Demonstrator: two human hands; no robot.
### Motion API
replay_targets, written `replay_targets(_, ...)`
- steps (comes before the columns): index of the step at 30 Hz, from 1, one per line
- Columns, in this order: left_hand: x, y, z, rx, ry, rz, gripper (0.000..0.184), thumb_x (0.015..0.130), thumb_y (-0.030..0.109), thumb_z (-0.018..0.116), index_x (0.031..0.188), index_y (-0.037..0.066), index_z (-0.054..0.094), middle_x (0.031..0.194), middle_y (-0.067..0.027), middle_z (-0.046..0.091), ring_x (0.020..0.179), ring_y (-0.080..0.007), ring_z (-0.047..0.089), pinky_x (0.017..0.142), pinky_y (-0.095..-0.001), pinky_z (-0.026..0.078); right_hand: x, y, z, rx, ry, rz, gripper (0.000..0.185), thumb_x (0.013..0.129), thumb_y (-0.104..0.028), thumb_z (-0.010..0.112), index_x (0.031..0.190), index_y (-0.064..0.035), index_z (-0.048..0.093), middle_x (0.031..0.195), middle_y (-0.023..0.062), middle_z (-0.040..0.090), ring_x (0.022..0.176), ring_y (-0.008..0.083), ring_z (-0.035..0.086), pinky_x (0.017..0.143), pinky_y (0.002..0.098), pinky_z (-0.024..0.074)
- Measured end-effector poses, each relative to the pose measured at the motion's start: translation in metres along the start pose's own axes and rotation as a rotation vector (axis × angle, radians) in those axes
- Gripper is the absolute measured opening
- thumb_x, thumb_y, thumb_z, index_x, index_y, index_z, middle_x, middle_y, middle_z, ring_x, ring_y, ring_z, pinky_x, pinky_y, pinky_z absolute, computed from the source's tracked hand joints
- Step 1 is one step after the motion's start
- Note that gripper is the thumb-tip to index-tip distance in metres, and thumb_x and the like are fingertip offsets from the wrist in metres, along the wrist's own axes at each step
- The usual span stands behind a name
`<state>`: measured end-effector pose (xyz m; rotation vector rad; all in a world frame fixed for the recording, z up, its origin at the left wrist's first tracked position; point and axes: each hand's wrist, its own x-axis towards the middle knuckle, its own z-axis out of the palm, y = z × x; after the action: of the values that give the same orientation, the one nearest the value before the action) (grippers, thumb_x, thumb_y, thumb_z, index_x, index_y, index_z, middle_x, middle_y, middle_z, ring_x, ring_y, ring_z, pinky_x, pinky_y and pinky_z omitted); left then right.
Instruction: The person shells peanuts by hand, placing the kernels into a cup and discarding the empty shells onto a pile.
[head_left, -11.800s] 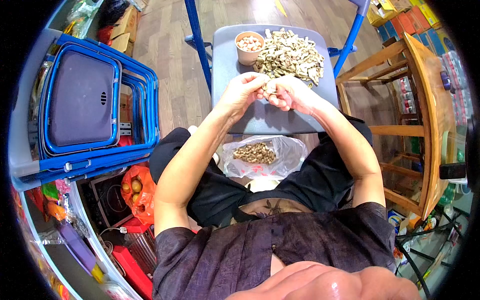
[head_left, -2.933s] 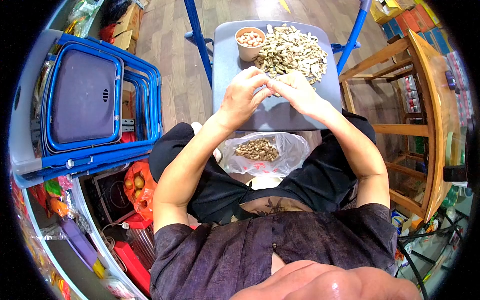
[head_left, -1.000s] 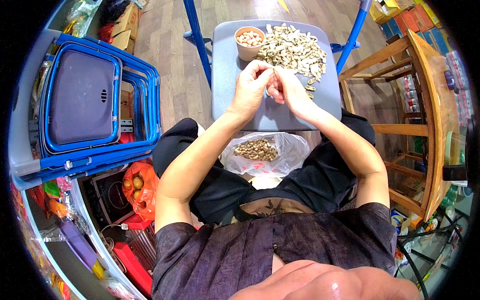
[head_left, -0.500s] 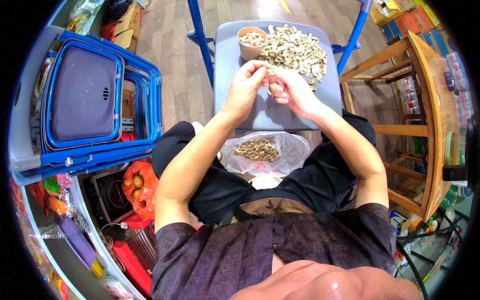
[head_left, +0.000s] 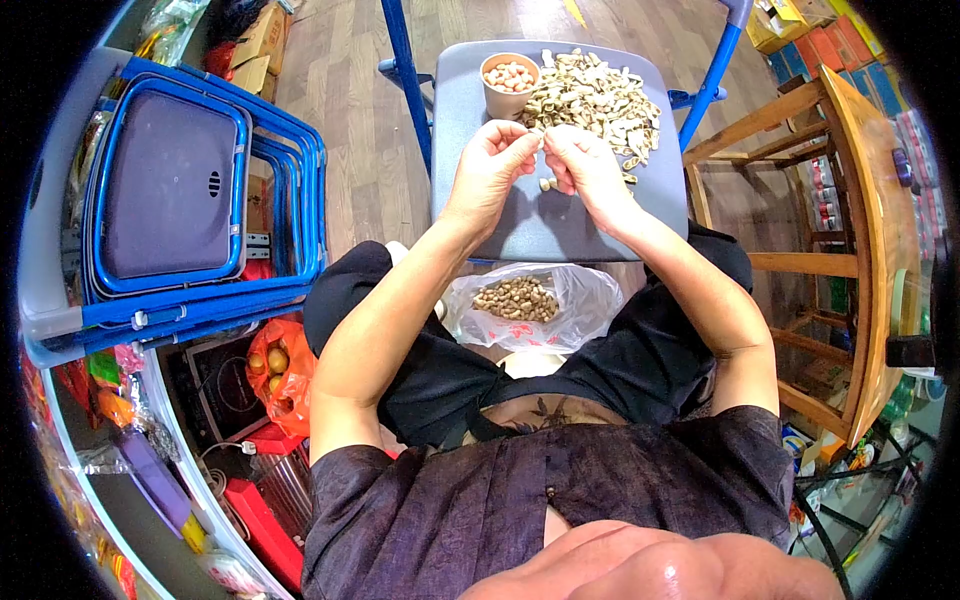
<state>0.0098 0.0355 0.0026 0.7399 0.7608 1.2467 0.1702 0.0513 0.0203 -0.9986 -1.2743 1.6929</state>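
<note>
My left hand (head_left: 491, 170) and my right hand (head_left: 587, 172) meet fingertip to fingertip above the grey chair seat (head_left: 560, 235). Between their pinched fingers is a small pale peanut shell (head_left: 540, 137), partly hidden. Just behind my left hand stands a paper cup (head_left: 508, 101) filled with shelled peanuts (head_left: 508, 76). A heap of empty peanut shells (head_left: 595, 100) spreads over the back right of the seat, with a few loose shells near my right hand. Below the seat's front edge, a clear plastic bag (head_left: 585, 300) holds unshelled peanuts (head_left: 515, 298).
Folded blue-framed chairs (head_left: 175, 185) stand at the left. An orange bag of round yellowish items (head_left: 290, 400) lies by a black cooktop (head_left: 225, 390). A wooden chair frame (head_left: 845, 260) is at the right, with cardboard boxes (head_left: 262, 45) at the back left.
The fingertips have drawn a little apart at the shell they pinch, and a small pale piece now shows on the seat between my hands. The view has shifted slightly.
</note>
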Motion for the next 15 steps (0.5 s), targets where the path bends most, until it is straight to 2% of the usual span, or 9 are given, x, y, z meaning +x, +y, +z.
replay_targets(5, -0.0003, -0.0018, -0.0001, 0.156, -0.011, 0.012, 0.018, 0.090, 0.015, 0.065, 0.102, 0.004, 0.058, 0.092, -0.0028, 0.062, 0.082, -0.0100, 0.057, 0.077, -0.0253, 0.046, 0.0020, -0.0018, -0.0008, -0.012, 0.065, 0.017, 0.026, 0.097, -0.030, 0.052, 0.081, -0.0103, 0.057, 0.064, -0.0066, 0.044, 0.053, 0.0027, 0.037, 0.047, 0.0192, 0.0311)
replay_targets(7, -0.0008, -0.0019, 0.0012, 0.023, -0.010, -0.014, 0.018, 0.090, 0.014, 0.064, 0.103, 0.003, 0.058, 0.091, -0.0036, 0.062, 0.081, -0.0111, 0.058, 0.077, -0.0256, 0.047, 0.0025, -0.0015, -0.0027, 0.147, -0.005, 0.094, 0.024, 0.097, -0.029, 0.051, 0.082, -0.0104, 0.056, 0.063, -0.0066, 0.043, 0.052, 0.0027, 0.035, 0.047, 0.0192, 0.0302)
replay_targets(8, -0.0004, -0.0024, 0.0004, 0.023, -0.010, -0.015, 0.018, 0.090, 0.014, 0.064, 0.103, 0.003, 0.058, 0.091, -0.0036, 0.062, 0.081, -0.0111, 0.058, 0.077, -0.0256, 0.047, 0.0019, -0.0024, -0.0020, 0.147, -0.005, 0.094, 0.024, 0.097, -0.029, 0.051, 0.082, -0.0104, 0.056, 0.063, -0.0066, 0.043, 0.052, 0.0027, 0.035, 0.047, 0.0192, 0.0302)
replay_targets(10, 0.0004, -0.0029, -0.0023, -0.166, -0.033, -0.067, 0.017, 0.091, 0.013, 0.060, 0.104, 0.002, 0.058, 0.094, -0.0049, 0.062, 0.084, -0.0118, 0.058, 0.078, -0.0258, 0.047, 0.0001, -0.0066, 0.0010, 0.195, -0.028, 0.122, 0.025, 0.098, -0.030, 0.050, 0.084, -0.0105, 0.054, 0.063, -0.0067, 0.041, 0.052, 0.0028, 0.033, 0.046, 0.0192, 0.0289)
replay_targets(15, -0.0032, 0.0011, -0.0058, -0.204, -0.110, -0.104, 0.019, 0.092, 0.014, 0.054, 0.106, 0.002, 0.056, 0.102, -0.0073, 0.061, 0.088, -0.0115, 0.056, 0.079, -0.0259, 0.047, 0.0023, -0.0056, -0.0040, 0.330, -0.112, 0.255, 0.027, 0.099, -0.033, 0.046, 0.085, -0.0116, 0.053, 0.064, -0.0078, 0.040, 0.054, 0.0030, 0.032, 0.047, 0.0188, 0.0276)
